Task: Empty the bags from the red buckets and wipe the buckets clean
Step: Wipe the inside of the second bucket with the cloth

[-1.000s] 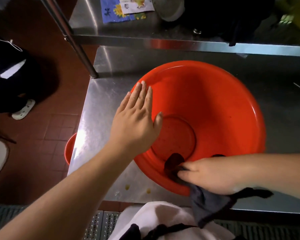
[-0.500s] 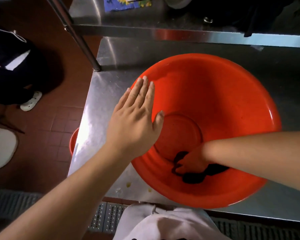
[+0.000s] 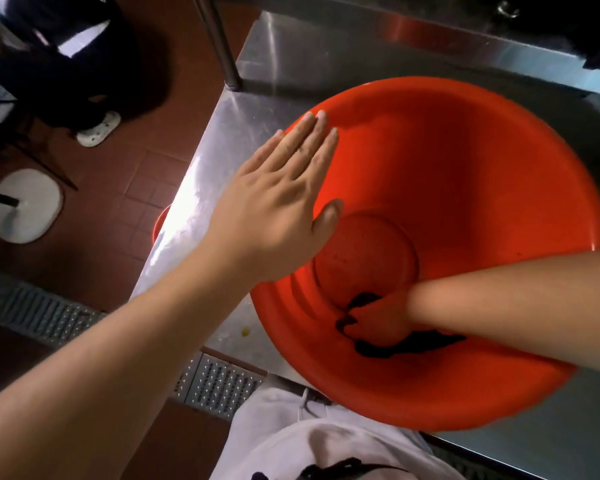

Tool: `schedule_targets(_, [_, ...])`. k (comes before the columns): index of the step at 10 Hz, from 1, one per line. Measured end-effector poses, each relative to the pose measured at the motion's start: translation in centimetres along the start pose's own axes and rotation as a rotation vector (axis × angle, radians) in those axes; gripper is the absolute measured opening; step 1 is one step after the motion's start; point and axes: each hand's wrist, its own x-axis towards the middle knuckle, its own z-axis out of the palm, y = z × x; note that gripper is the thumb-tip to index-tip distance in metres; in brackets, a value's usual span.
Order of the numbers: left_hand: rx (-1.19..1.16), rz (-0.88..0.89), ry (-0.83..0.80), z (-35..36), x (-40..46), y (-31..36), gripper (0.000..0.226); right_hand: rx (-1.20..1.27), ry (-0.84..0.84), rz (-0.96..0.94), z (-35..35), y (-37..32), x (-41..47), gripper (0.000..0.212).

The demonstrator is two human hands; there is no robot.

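- Resting on a steel table (image 3: 201, 188), a large red bucket (image 3: 465, 188) tilts toward the person.
- Left hand (image 3: 278, 209) lies flat on the bucket's left rim, fingers straight and together.
- Right hand (image 3: 378, 322) reaches deep inside near the bottom, fingers curled on a dark cloth (image 3: 409, 346) against the inner wall.
- Another red bucket (image 3: 158, 225) peeks out below the table edge.

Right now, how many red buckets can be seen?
2: one big red bucket on the steel table, one red bucket edge below its left side, mostly hidden.
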Motion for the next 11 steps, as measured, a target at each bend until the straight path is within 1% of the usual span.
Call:
schedule_targets(1, [0.008,0.036,0.002,-0.1,0.1,0.1,0.075,0.080,0.089,-0.022,0.2,-1.9,-4.8,0.046])
schedule_targets(2, [0.024,0.071,-0.012,0.0,0.4,0.6,0.076,0.255,0.177,-0.028,1.0,-2.1,-10.5,0.047])
schedule_targets(3, [0.032,0.090,-0.027,-0.1,0.3,0.5,0.076,-0.053,0.202,-0.118,1.5,-1.5,-15.8,0.036])
schedule_targets(4, [0.022,0.086,-0.031,-0.2,0.2,0.6,0.076,-0.157,0.114,-0.022,1.9,0.1,-16.5,0.033])
schedule_targets(5, [0.019,0.077,-0.036,-0.2,0.4,0.8,0.076,-0.011,-0.008,0.094,1.4,1.1,-13.0,0.036])
schedule_targets(6, [0.014,0.072,-0.029,-0.1,0.5,0.7,0.075,-0.154,-0.289,0.181,0.1,1.6,-7.3,0.048])
schedule_targets(7, [0.011,0.100,-0.020,0.1,0.9,0.1,0.074,-0.177,-0.315,0.232,-0.4,0.8,-2.2,0.047])
schedule_targets(8, [0.023,0.187,-0.026,0.1,2.0,-1.3,0.074,-0.200,-0.250,0.212,-1.2,0.0,0.7,0.055])
schedule_targets(9, [0.026,0.312,-0.062,-0.3,3.7,-2.3,0.075,-0.142,-0.212,0.172,-1.3,-1.2,2.7,0.060])
schedule_targets(10, [0.012,0.378,-0.114,-0.7,4.9,-2.9,0.074,-0.090,-0.156,0.120,-0.8,-2.0,4.0,0.058])
schedule_targets(11, [0.032,0.344,-0.083,-1.7,4.6,-2.3,0.068,-0.045,-0.089,0.138,-0.4,-2.4,3.7,0.056])
